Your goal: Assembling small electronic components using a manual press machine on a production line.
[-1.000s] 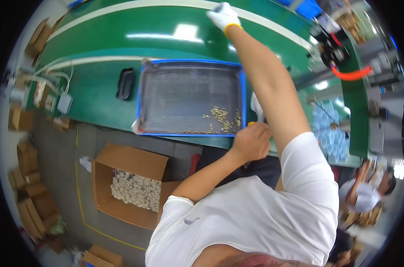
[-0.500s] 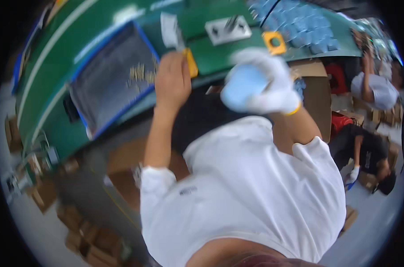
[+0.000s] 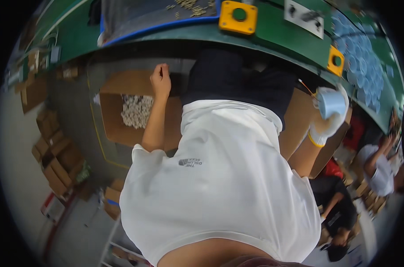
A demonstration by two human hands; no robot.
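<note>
My right hand [image 3: 337,123], in a white glove with a yellow cuff, grips a light blue cup-shaped part [image 3: 331,103] beside the table edge. From the cup a thin orange wire [image 3: 307,86] with a pale tip sticks out. My bare left hand [image 3: 161,80] is closed, its fingers curled; whether anything is inside is hidden. It hangs above the near side of an opened cardboard box [image 3: 111,129], in which many small whitish parts [image 3: 137,111] lie. Another cardboard box [image 3: 296,119] stands below my right hand.
On the green table [image 3: 266,26] are a blue-rimmed tray [image 3: 162,29] with small brass-coloured pieces [image 3: 195,7], two yellow button boxes [image 3: 236,18], a metal switch panel [image 3: 303,18] and many blue cups [image 3: 360,58]. Two other people [image 3: 340,200] are at the right. Cartons [image 3: 57,155] lie at left.
My left hand has left the yellow button box and moved down over the carton. My right hand has carried the blue cup rightward. The view has shifted, with the table now higher.
</note>
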